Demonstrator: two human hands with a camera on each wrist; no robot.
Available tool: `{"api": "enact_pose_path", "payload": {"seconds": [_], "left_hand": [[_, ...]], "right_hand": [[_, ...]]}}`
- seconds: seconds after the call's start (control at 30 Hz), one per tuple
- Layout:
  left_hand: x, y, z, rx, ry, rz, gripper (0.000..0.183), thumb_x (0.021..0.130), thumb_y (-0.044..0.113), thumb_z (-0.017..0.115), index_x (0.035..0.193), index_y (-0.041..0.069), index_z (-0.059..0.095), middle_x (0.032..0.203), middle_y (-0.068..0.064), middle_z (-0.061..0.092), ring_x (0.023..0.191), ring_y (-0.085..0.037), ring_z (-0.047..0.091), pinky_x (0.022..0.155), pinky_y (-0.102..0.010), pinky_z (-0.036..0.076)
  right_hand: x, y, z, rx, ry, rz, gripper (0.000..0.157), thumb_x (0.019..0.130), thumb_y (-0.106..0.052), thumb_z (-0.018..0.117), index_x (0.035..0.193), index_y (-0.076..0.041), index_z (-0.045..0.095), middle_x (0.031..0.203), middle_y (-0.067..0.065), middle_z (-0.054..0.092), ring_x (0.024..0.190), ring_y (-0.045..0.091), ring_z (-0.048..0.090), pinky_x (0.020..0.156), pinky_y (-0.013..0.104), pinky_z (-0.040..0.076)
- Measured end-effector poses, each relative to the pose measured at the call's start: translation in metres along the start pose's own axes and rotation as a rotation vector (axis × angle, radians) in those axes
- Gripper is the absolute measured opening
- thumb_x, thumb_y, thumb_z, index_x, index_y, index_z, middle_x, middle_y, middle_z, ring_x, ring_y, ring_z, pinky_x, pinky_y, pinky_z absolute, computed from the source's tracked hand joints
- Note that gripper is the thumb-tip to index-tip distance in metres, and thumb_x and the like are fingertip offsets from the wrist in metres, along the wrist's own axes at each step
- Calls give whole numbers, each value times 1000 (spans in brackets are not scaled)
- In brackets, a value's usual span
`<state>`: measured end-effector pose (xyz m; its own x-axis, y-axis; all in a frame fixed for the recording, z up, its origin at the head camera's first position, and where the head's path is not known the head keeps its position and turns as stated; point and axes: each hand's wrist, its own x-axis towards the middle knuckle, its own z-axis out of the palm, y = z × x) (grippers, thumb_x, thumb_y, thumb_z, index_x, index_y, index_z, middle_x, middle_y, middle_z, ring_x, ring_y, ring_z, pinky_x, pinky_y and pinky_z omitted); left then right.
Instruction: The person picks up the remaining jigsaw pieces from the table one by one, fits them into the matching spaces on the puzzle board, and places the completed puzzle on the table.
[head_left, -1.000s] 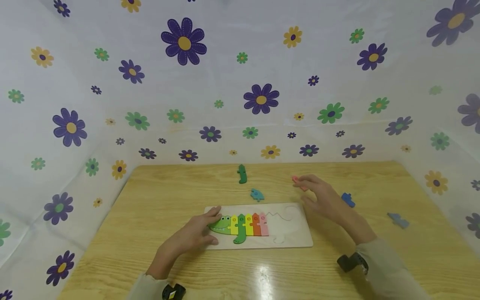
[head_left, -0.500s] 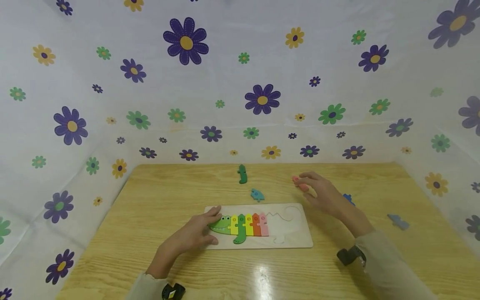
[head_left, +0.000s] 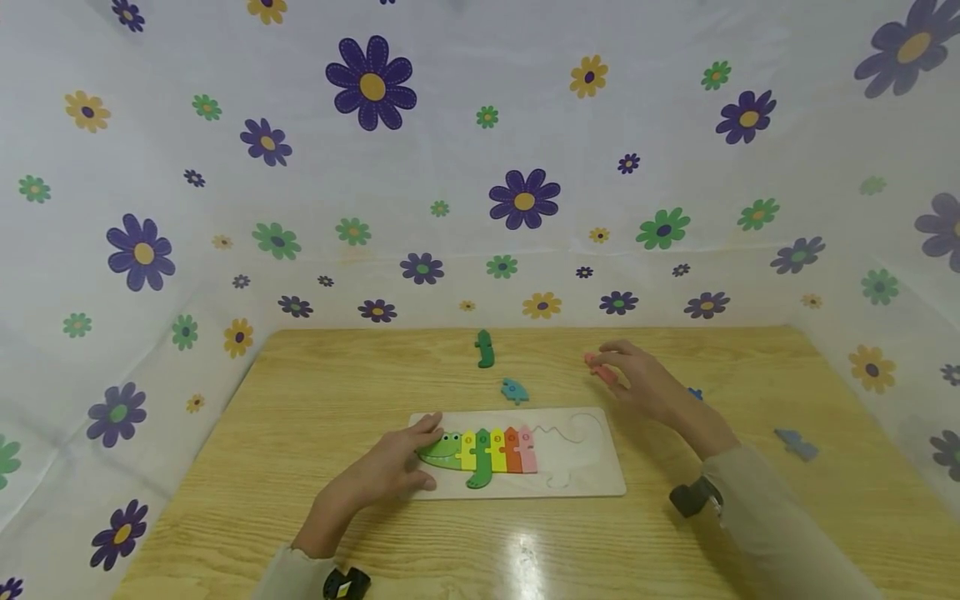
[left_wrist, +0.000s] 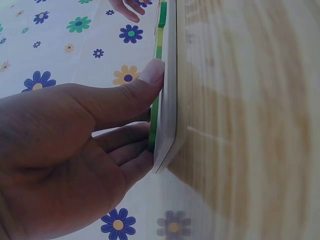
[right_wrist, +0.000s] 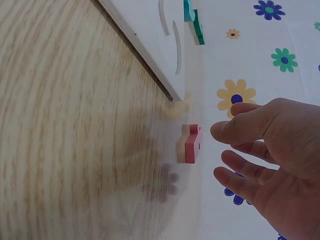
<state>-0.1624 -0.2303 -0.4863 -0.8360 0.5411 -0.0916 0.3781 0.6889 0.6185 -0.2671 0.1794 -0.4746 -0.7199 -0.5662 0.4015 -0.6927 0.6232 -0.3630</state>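
My left hand [head_left: 393, 462] rests on the left end of a pale wooden puzzle board [head_left: 585, 475], thumb and fingertips on the green crocodile head piece [head_left: 444, 448]. In the left wrist view the thumb [left_wrist: 132, 92] lies along the board's top face. Numbered body pieces in yellow, green, orange and pink [head_left: 529, 450] sit in the board beside the head. Beyond its far right corner, my right hand [head_left: 641, 383] hovers over a loose pink-red puzzle piece [head_left: 606, 374]. The right wrist view shows the fingers spread, apart from that pink-red piece [right_wrist: 191, 147].
Behind the board lie a teal piece [head_left: 514, 390] and a dark green piece [head_left: 485, 348]. A blue piece [head_left: 696, 393] is partly hidden by the right forearm; a grey-blue piece [head_left: 797, 443] lies farther right. A flowered cloth [head_left: 450, 167] surrounds the wooden table [head_left: 315, 383].
My right hand has shifted slightly back and left over the pink-red piece, its forearm covering more of the blue piece. The left hand and the board have stayed put.
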Motion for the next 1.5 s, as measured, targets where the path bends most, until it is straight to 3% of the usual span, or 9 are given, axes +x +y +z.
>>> {"api": "enact_pose_path", "payload": {"seconds": [0.33,0.57,0.73,1.1,1.5], "left_hand": [[0,-1,0,1,3,-1,72,88,9,80,148,-10,45,164,-23,29,151,-39,28,119,-55,30],[1,-1,0,6,0,-11,72,88,11,81,148,-9,46,164,-22,29,151,-39,27,120,-55,28],[0,0,0,-1,-1,-17,72,88,11,80,148,-9,46,165,-22,28,152,-39,26,120,-55,27],[-1,2,0,-11,2,-29,72,88,10,80,148,-8,46,165,-21,27,152,-38,26,121,-54,27],[0,3,0,-9,-3,-42,73,87,9,81,149,-8,45,165,-20,27,152,-38,26,121,-53,27]], "right_hand": [[4,7,7,-18,-39,7,28,89,11,71,116,8,71,113,23,67,105,38,67,91,50,58],[9,10,9,-68,-96,67,23,95,3,69,118,6,71,118,23,67,113,40,64,98,53,55],[9,13,11,-39,-148,135,23,98,1,65,121,5,69,125,25,64,118,43,61,102,56,52],[10,19,14,2,-211,178,30,98,3,63,127,7,66,132,31,58,123,51,55,108,62,44],[15,20,14,14,-185,114,13,98,2,62,104,8,73,122,34,63,115,51,61,101,59,51]]}}
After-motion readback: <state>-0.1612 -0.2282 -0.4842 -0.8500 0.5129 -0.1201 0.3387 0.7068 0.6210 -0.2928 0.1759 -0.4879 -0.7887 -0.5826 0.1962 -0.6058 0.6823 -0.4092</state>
